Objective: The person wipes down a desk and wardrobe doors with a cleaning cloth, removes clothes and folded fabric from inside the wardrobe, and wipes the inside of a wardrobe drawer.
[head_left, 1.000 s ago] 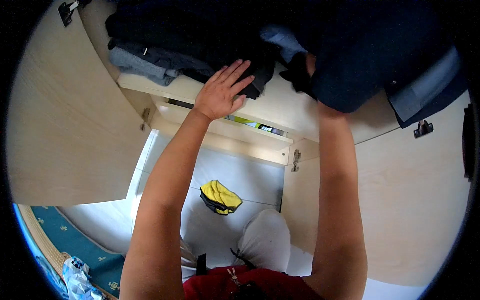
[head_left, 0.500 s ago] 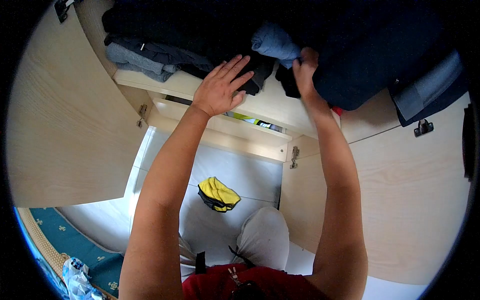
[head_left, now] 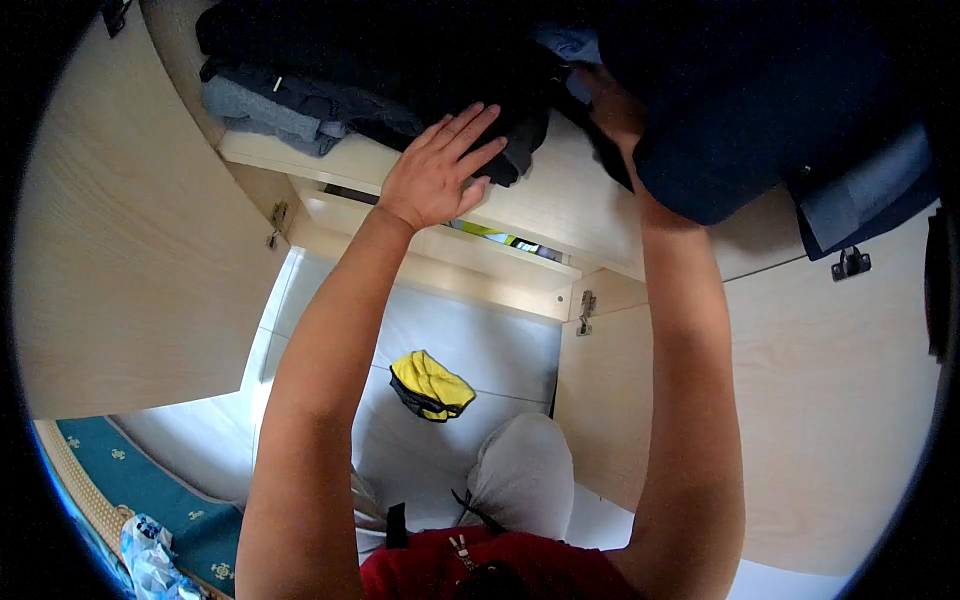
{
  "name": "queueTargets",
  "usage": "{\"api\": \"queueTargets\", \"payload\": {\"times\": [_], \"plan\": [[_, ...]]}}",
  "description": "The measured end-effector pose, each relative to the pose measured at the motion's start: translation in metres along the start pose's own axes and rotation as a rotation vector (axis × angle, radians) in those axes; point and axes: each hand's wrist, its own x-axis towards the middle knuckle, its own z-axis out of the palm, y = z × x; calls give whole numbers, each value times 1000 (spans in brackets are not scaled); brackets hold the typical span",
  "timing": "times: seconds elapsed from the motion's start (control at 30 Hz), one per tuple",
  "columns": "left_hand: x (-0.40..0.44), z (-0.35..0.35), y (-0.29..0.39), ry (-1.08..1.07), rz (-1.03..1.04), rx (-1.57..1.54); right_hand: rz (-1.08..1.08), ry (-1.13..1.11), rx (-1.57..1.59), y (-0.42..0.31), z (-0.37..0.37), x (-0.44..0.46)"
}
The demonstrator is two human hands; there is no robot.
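Running sideways: dark folded clothes

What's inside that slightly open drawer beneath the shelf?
Inside the drawer, part of a yellow-green item shows; I can't tell what. The overhanging shelf and left forearm cover the rest.

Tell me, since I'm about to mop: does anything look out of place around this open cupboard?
Yes: a crumpled yellow and dark cloth item lies on the pale tiled floor before the light wooden cupboard. It seems misplaced, since the dark folded clothes sit on the pale wooden shelf.
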Motion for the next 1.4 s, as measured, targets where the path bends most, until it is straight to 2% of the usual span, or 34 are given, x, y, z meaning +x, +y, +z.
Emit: {"api": "queueTargets", "payload": {"times": [0.17,0.43,0.53,0.7,0.8,0.9,1.0,1.1,1.27,1.4], "plan": [[-1,2,-2,26,10,-25,53,71,1,30,-3,25],[0,2,-4,45,24,-35,16,105,64,21,10,30],[-1,4,-3,29,24,5,-85,44,38,6,26,9],[-3,6,-2,29,19,25,-395,-53,-173,-26,31,-42],[-3,6,-3,27,22,34,-397,69,-11,-33,41,-57],[-3,7,-4,41,30,19,-318,137,27,-19,51,-62],[-5,9,-4,43,27,21,-320,137,-78,18,59,-55],[-4,9,-4,45,12,20,-196,213,-239,41,56,-43],[-5,6,-4,57,19,-6,7,183,-154,71,27,-26],[-5,7,-4,58,14,-25,66,171,-100,73,-2,-13]]}}
